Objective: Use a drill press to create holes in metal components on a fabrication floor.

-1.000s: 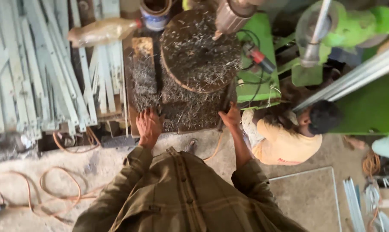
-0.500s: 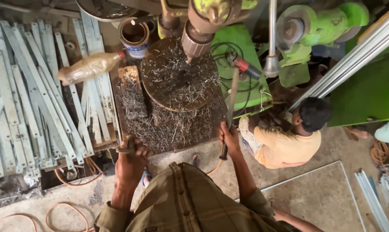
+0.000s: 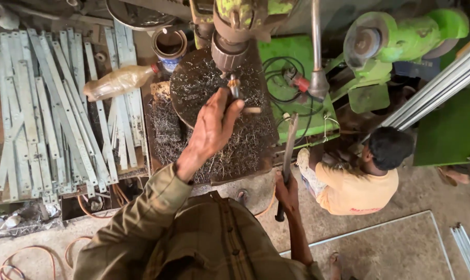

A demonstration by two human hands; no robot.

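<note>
My left hand (image 3: 214, 124) is raised to the drill press chuck (image 3: 228, 54). Its fingers are closed around a small chuck key (image 3: 251, 110) just below the short drill bit (image 3: 235, 87). Beneath them lies the round drill table (image 3: 191, 85), covered in metal shavings. My right hand (image 3: 287, 196) hangs lower, beside the bench's front edge. It grips a long dark flat bar (image 3: 291, 140) that points up toward the green machine base (image 3: 297, 57).
Grey metal strips (image 3: 48, 109) lie stacked at left, with a plastic bottle (image 3: 118, 83) and an open tin can (image 3: 168, 45) behind them. A person in a yellow shirt (image 3: 354, 189) crouches at right, under a green grinder (image 3: 401, 36). Aluminium profiles (image 3: 437, 85) slant at right. Orange cable (image 3: 17, 262) trails on the floor.
My left hand rose from the bench's front edge to the drill chuck and closed on the key. My right hand keeps the bar and has dropped a little.
</note>
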